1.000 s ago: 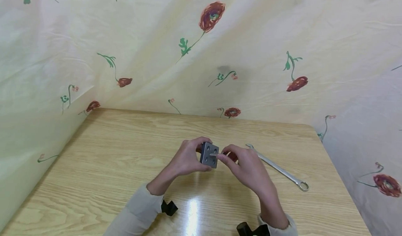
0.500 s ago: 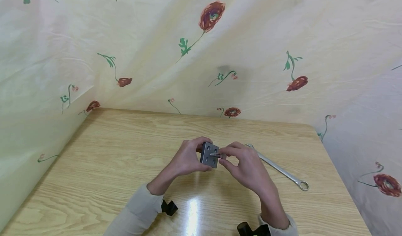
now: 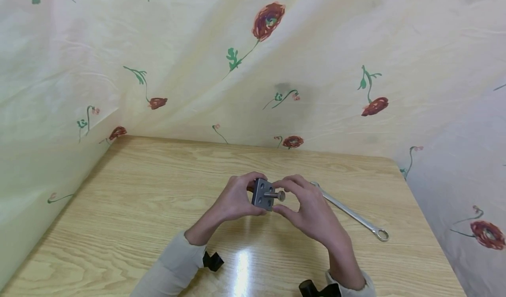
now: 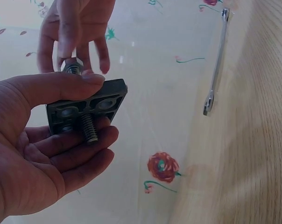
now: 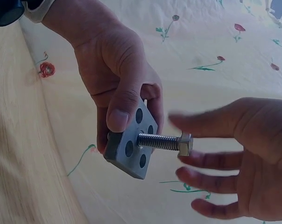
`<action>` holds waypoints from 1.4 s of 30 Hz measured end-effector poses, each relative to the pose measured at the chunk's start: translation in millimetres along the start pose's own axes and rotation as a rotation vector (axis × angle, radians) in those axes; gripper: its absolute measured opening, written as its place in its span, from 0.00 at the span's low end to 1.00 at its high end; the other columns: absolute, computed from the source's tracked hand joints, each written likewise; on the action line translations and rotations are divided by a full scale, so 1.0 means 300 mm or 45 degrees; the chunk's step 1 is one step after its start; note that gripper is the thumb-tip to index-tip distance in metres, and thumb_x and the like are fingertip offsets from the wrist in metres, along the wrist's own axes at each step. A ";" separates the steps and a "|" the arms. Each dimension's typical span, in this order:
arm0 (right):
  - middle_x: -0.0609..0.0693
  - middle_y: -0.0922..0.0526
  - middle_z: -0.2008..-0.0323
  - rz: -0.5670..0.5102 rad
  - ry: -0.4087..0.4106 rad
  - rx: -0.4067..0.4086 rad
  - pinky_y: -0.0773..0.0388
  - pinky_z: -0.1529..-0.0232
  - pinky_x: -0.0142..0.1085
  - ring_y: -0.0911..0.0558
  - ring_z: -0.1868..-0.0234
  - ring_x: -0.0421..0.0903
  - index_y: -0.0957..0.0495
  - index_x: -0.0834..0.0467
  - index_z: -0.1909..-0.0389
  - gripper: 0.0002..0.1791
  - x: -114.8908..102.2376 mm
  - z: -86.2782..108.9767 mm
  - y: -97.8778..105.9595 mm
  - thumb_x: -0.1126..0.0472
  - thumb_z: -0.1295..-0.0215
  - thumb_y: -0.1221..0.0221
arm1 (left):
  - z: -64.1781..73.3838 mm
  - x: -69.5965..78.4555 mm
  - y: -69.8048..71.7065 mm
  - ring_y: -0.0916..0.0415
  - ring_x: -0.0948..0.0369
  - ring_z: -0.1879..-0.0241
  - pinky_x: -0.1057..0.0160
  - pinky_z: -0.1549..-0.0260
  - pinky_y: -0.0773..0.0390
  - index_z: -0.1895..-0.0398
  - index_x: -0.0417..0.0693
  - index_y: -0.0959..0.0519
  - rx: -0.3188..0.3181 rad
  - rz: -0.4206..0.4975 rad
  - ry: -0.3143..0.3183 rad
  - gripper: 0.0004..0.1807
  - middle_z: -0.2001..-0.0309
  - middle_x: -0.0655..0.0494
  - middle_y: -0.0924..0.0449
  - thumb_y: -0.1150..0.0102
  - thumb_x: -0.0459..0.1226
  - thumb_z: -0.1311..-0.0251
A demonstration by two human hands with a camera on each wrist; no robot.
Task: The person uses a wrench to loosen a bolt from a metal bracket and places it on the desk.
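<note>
A square grey metal plate with several round holes is held up over the table by my left hand, thumb on one edge and fingers on the opposite one. Through its middle runs a hex bolt. In the right wrist view a length of thread and the head stick out from the flat face; the left wrist view shows the threaded end poking out of the ribbed back. My right hand is beside the bolt head, thumb and fingers spread apart around it, with gaps showing between them and the head.
A combination wrench lies slantwise on the wooden table, right of my right hand. Flower-printed cloth stands behind the table and along its sides. Black camera mounts sit at both wrists.
My right thumb and fingers have come off the bolt head and spread apart, so the head now shows. The left hand and plate have stayed in place.
</note>
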State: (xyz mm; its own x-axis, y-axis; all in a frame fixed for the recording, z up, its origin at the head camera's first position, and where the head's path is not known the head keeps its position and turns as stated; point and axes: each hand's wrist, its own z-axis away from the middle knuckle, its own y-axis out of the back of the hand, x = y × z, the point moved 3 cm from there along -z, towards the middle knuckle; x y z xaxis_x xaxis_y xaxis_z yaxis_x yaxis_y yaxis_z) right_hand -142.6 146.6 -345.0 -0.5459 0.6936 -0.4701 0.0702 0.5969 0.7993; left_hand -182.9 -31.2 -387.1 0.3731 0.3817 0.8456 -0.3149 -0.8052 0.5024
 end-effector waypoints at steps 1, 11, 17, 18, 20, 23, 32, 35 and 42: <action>0.45 0.18 0.58 0.001 -0.042 -0.015 0.25 0.59 0.37 0.19 0.60 0.41 0.20 0.52 0.51 0.22 0.002 0.000 0.001 0.57 0.49 0.29 | 0.000 0.000 0.000 0.16 0.57 0.60 0.50 0.53 0.19 0.47 0.44 0.24 0.000 0.007 0.001 0.35 0.58 0.48 0.14 0.22 0.30 0.65; 0.41 0.15 0.72 -0.018 -0.198 -0.086 0.32 0.75 0.27 0.25 0.74 0.33 0.17 0.51 0.61 0.09 0.011 -0.007 -0.007 0.51 0.36 0.39 | 0.001 0.000 -0.002 0.17 0.58 0.60 0.53 0.54 0.19 0.47 0.44 0.25 -0.003 -0.008 0.003 0.35 0.57 0.48 0.15 0.22 0.31 0.65; 0.40 0.15 0.67 0.030 -0.087 -0.028 0.27 0.67 0.28 0.20 0.67 0.35 0.16 0.51 0.60 0.09 0.004 -0.003 -0.005 0.58 0.42 0.33 | -0.001 -0.001 -0.002 0.16 0.58 0.60 0.52 0.53 0.19 0.47 0.44 0.24 0.001 -0.014 0.001 0.35 0.57 0.48 0.14 0.22 0.31 0.66; 0.41 0.15 0.67 0.034 -0.069 -0.018 0.27 0.66 0.29 0.20 0.67 0.36 0.16 0.50 0.61 0.09 0.004 -0.001 -0.004 0.59 0.43 0.32 | -0.001 -0.001 -0.002 0.16 0.58 0.60 0.52 0.53 0.19 0.48 0.44 0.24 0.001 -0.016 0.000 0.35 0.57 0.48 0.14 0.22 0.31 0.66; 0.41 0.15 0.66 0.038 -0.025 0.005 0.27 0.66 0.30 0.19 0.66 0.37 0.16 0.50 0.61 0.10 0.004 0.001 -0.004 0.61 0.45 0.31 | 0.000 -0.002 -0.001 0.16 0.59 0.60 0.53 0.54 0.19 0.48 0.44 0.24 0.002 -0.023 -0.003 0.35 0.58 0.49 0.14 0.22 0.31 0.66; 0.42 0.15 0.65 0.058 0.047 0.040 0.25 0.65 0.31 0.19 0.66 0.38 0.15 0.50 0.63 0.11 0.005 0.003 -0.004 0.65 0.48 0.30 | 0.000 -0.003 -0.002 0.16 0.59 0.60 0.53 0.54 0.19 0.48 0.44 0.24 0.001 -0.022 -0.007 0.35 0.58 0.49 0.14 0.22 0.31 0.66; 0.44 0.18 0.64 0.073 0.136 0.051 0.22 0.63 0.33 0.21 0.63 0.39 0.16 0.51 0.72 0.17 -0.005 -0.002 -0.010 0.77 0.56 0.31 | 0.002 0.001 -0.003 0.17 0.60 0.61 0.57 0.55 0.19 0.48 0.45 0.24 -0.003 -0.023 0.003 0.35 0.58 0.50 0.14 0.22 0.31 0.65; 0.44 0.19 0.61 0.070 0.126 0.040 0.23 0.63 0.34 0.21 0.61 0.40 0.16 0.50 0.70 0.17 -0.005 0.001 -0.008 0.75 0.56 0.29 | 0.001 0.001 -0.004 0.16 0.59 0.61 0.56 0.55 0.19 0.48 0.45 0.24 -0.002 -0.019 -0.001 0.35 0.58 0.49 0.14 0.22 0.31 0.65; 0.46 0.20 0.54 -0.009 -0.114 -0.033 0.25 0.59 0.37 0.21 0.57 0.43 0.22 0.52 0.50 0.22 0.008 -0.001 0.001 0.53 0.46 0.30 | 0.001 0.002 -0.003 0.16 0.58 0.61 0.54 0.54 0.19 0.47 0.44 0.24 0.004 -0.019 -0.009 0.35 0.58 0.48 0.14 0.22 0.31 0.65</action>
State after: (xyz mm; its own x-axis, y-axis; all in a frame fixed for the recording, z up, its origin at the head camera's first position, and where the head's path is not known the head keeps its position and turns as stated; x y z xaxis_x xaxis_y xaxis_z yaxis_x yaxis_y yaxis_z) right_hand -144.2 148.3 -345.8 -0.4696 0.7234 -0.5062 0.0446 0.5920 0.8047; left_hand -182.2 -30.5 -387.0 0.3843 0.3904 0.8366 -0.3068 -0.8007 0.5145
